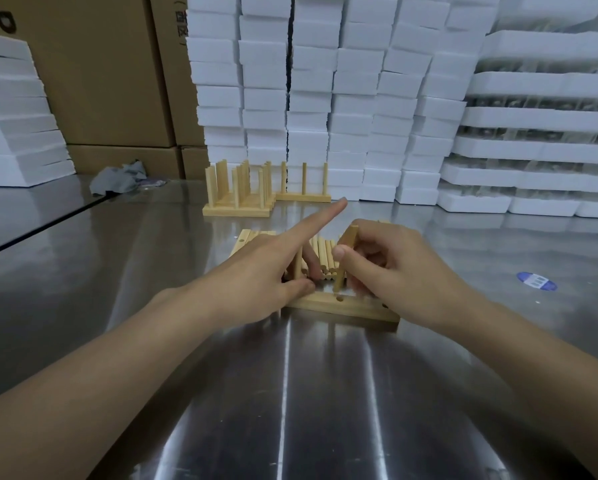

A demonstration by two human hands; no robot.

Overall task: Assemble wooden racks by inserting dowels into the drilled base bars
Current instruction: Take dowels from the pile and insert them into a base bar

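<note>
A drilled wooden base bar [328,305] lies on the steel table in front of me, one open hole showing near its middle. My right hand [391,271] grips a dowel [345,258], tilted, its lower end just behind that hole. My left hand [266,268] rests on the bar's left end, thumb and middle finger around a standing dowel [297,265], index finger stretched out forward. A pile of loose dowels [321,254] lies just behind the bar. More base bars [247,237] lie behind my left hand, mostly hidden.
Finished racks [238,192] with upright dowels stand at the back, one more [303,188] to their right. White foam blocks [342,98] are stacked behind them and at left; cardboard boxes [100,71] stand back left. A grey rag [121,180] and a blue sticker [536,281] lie on the table [308,393].
</note>
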